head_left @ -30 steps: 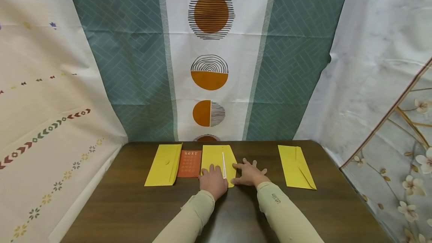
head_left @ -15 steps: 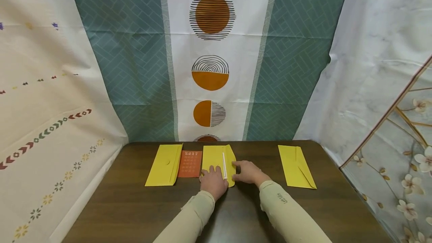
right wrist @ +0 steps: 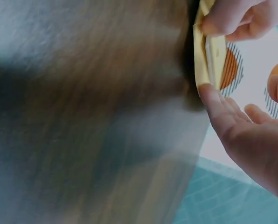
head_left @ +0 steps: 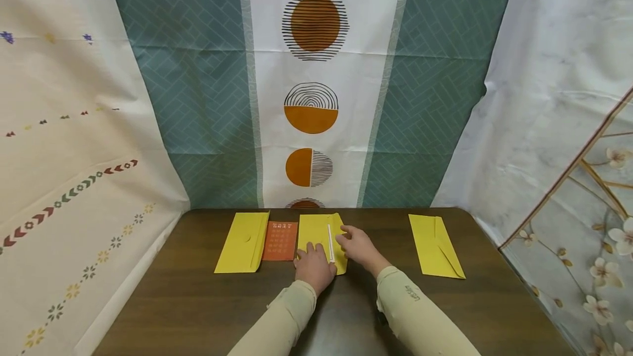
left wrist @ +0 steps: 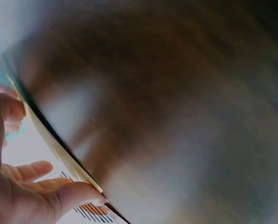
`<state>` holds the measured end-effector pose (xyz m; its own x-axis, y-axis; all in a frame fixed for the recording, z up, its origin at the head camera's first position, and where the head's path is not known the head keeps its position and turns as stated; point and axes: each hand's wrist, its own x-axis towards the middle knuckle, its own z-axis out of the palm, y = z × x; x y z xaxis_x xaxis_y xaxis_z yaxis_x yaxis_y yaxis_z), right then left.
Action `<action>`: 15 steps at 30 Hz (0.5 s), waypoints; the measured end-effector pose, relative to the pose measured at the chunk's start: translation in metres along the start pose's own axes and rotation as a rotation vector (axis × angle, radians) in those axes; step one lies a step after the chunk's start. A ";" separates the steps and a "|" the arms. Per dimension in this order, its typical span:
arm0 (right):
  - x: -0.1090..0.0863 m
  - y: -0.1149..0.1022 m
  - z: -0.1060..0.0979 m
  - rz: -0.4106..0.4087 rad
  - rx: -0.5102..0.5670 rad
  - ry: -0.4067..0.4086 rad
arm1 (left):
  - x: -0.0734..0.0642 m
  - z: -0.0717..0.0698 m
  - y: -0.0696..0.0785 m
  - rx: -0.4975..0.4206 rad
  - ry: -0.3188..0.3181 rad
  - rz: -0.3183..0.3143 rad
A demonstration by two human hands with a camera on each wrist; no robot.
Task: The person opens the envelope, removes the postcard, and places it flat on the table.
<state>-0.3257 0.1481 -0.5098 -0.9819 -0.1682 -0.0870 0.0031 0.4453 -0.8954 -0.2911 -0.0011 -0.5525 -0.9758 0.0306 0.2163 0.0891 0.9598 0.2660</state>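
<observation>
A yellow envelope [head_left: 316,228] lies mid-table, its right-hand flap [head_left: 338,260] tilted up along the fold. A narrow white strip [head_left: 331,240] shows beside that fold. My left hand [head_left: 315,268] rests on the envelope's near part with fingers spread, its thumb at the near edge. At the flap is my right hand [head_left: 360,246], fingers loosely bent over its right edge. In the right wrist view, the right thumb [right wrist: 210,93] touches the flap's near edge, while the other fingers stand apart from it. The left thumb [left wrist: 80,193] meets the envelope edge in the left wrist view.
Left of the envelope lies a red printed card [head_left: 279,242], partly beside another yellow envelope [head_left: 241,243]. A third yellow envelope [head_left: 435,246] lies at the right on the dark wooden table [head_left: 198,312]. A patterned cloth [head_left: 207,98] hangs behind the table.
The right hand's spread fingers have drawn closer together and shifted onto the flap. The flap has tilted up from lying flatter. The left hand stays in place on the envelope.
</observation>
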 end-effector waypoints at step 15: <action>0.005 0.009 0.019 0.127 0.163 -0.031 | 0.002 -0.002 0.000 -0.095 0.002 -0.039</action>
<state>-0.3275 0.1348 -0.5265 -0.9655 -0.1475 -0.2146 0.1594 0.3171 -0.9349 -0.2924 -0.0016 -0.5501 -0.9786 -0.0064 0.2057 0.0701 0.9296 0.3619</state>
